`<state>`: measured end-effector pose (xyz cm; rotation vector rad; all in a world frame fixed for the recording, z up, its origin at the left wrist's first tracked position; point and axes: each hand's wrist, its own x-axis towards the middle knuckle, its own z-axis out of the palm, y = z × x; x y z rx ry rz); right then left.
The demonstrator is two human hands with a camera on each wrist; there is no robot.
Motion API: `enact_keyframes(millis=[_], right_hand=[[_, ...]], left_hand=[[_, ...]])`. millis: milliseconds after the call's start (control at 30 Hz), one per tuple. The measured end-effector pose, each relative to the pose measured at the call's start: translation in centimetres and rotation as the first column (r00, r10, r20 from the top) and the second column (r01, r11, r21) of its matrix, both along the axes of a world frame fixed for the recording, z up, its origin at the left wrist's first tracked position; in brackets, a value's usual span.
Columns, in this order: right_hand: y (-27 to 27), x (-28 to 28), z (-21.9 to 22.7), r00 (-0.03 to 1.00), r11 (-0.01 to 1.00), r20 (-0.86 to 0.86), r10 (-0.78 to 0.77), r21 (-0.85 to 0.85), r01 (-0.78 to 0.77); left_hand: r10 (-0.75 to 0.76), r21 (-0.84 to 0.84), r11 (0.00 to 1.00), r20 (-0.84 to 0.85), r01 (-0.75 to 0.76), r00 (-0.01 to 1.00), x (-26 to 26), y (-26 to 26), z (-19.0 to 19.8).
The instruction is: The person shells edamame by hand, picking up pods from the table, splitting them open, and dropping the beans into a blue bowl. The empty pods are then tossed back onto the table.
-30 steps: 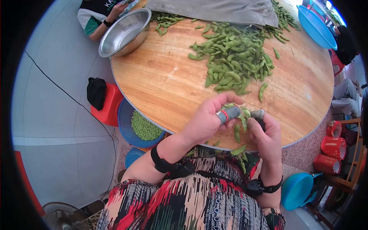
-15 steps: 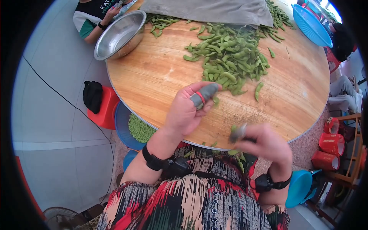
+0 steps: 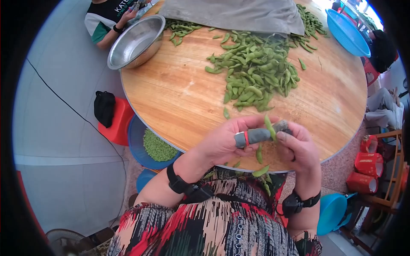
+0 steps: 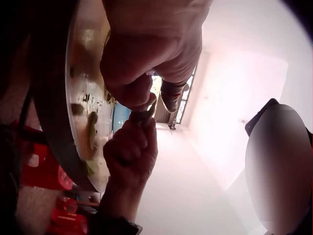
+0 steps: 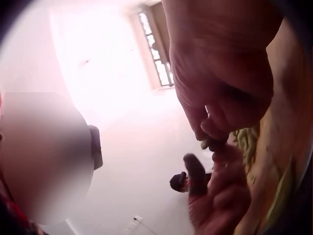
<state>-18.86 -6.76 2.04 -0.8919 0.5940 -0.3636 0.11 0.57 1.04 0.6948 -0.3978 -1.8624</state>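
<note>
Both hands meet above the table's near edge in the head view. A green pod [image 3: 270,127] stands upright between them, pinched by the left hand [image 3: 230,138], whose thumb wears a grey cover with a red band. Against the pod's other side press the thumb and grey-wrapped finger of the right hand [image 3: 299,145]. The right wrist view shows the left hand [image 5: 220,196] meeting the right hand [image 5: 225,83] at the fingertips. A pile of pods [image 3: 260,64] lies beyond the hands, and a few loose pods [image 3: 260,170] are by the near edge.
A grey cloth [image 3: 239,17] covers the table's far side. A steel bowl [image 3: 139,42] overhangs the left edge, and a blue basket [image 3: 348,32] is at the far right. Below left, a blue basin [image 3: 136,143] holds shelled beans. Another person's arm [image 3: 109,39] is at the upper left.
The hands parted half a second ago, with the right hand low near the table edge. Now they are together again at an upright pod, the left hand lower and further right.
</note>
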Motion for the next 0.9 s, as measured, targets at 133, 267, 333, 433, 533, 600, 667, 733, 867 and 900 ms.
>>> enact_keyframes(millis=[133, 267, 333, 433, 533, 600, 667, 733, 867, 900], right_hand=[[2.0, 1.2, 0.9, 0.981, 0.973, -0.161, -0.110, -0.219, 0.073], [2.9, 1.1, 1.0, 0.989, 0.971, -0.103, -0.109, -0.222, 0.084], [2.8, 1.0, 0.6, 0.994, 0.982, -0.085, -0.070, -0.182, 0.053], [2.6, 0.9, 0.3, 0.991, 0.982, -0.119, -0.060, -0.183, 0.037], [2.8, 1.1, -0.2, 0.985, 0.957, -0.134, -0.109, -0.281, 0.067], [3.3, 1.4, 0.2, 0.980, 0.938, -0.137, -0.141, -0.336, 0.088], [3.4, 1.5, 0.5, 0.975, 0.917, -0.142, -0.172, -0.384, 0.106], [3.3, 1.3, 0.6, 0.993, 0.993, -0.038, -0.113, -0.052, 0.111], [2.6, 1.6, 0.3, 0.996, 0.986, 0.025, -0.087, 0.143, 0.082], [2.5, 1.8, -0.3, 0.990, 0.991, -0.054, -0.133, -0.015, 0.133]], left_hand=[[0.047, -0.119, 0.992, 0.076, -0.038, 0.996, -0.5, -0.5, -0.8], [0.243, -0.156, 0.964, 0.174, -0.217, 0.954, -0.6, -0.7, -0.5], [0.270, -0.168, 0.958, 0.247, -0.233, 0.931, -0.9, -0.6, -0.7], [0.316, -0.231, 0.942, 0.356, -0.245, 0.879, -1.3, -0.6, -0.8], [0.425, -0.413, 0.885, 0.526, -0.216, 0.737, -1.6, -0.3, -1.2], [0.512, -0.531, 0.832, 0.624, -0.161, 0.591, -1.6, -0.3, -1.4], [0.433, -0.531, 0.845, 0.613, -0.061, 0.662, -1.4, -0.3, -1.3], [0.244, -0.349, 0.935, 0.489, -0.068, 0.838, -0.8, -0.2, -1.0], [0.021, -0.116, 0.993, 0.030, -0.017, 0.999, -0.3, -0.6, -1.3], [0.020, -0.115, 0.993, 0.030, -0.016, 0.999, -0.6, -0.7, -1.2]])
